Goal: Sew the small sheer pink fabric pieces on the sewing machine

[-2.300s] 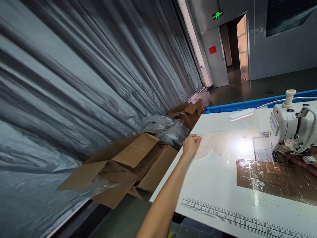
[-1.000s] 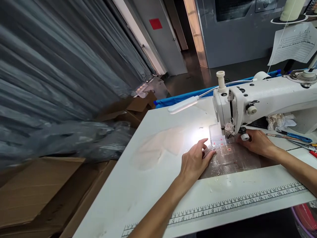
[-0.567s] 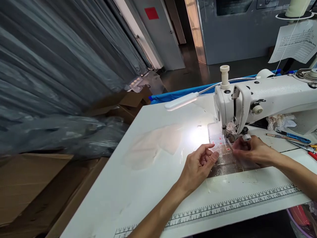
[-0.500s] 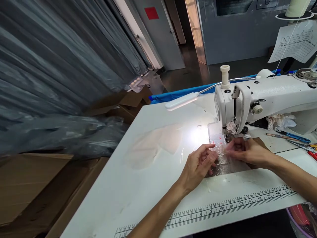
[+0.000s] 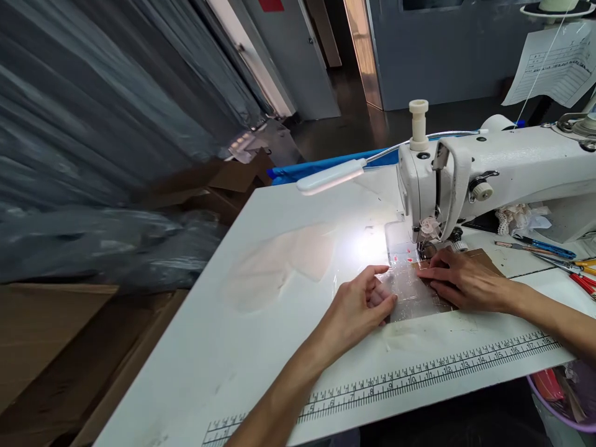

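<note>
Sheer see-through fabric piece [image 5: 412,290] lies flat under the needle of the white sewing machine [image 5: 507,164]. Right hand [image 5: 460,280] presses it, fingers spread flat, gripping nothing. Left hand [image 5: 356,309] is loosely curled at its left edge; a pinch can't be made out. White worktable [image 5: 261,347] beneath.

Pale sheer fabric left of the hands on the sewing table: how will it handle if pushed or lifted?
Likely floppy: the pale sheer fabric lies dead flat and the white table shows through it. Probably very light, so a push may bunch it rather than slide it whole. The table's gloss suggests it could skid.
</note>
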Demonstrator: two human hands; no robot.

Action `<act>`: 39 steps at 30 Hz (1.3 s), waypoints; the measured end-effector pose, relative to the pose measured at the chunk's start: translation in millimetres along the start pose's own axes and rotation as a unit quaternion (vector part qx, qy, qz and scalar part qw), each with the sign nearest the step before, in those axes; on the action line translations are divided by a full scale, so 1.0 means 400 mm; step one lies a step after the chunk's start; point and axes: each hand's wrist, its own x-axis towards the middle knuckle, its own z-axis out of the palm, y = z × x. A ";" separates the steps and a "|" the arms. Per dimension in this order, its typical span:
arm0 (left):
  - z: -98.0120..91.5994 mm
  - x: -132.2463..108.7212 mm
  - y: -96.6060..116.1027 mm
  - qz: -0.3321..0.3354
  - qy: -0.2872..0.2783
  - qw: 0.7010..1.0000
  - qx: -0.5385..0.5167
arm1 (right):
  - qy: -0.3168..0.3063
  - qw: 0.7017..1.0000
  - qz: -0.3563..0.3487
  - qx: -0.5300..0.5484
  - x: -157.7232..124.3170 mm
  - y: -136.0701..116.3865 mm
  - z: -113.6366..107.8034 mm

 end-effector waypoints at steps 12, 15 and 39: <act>0.014 0.035 -0.008 -0.010 0.075 0.997 -0.005 | 0.043 0.998 -0.008 -0.050 0.000 0.011 0.033; 0.019 0.038 -0.009 -0.019 0.090 0.996 -0.012 | 0.053 0.998 -0.026 -0.018 -0.009 0.012 0.032; 0.025 0.045 -0.018 -0.028 0.119 0.992 -0.007 | 0.054 0.996 -0.011 0.070 -0.022 0.020 0.015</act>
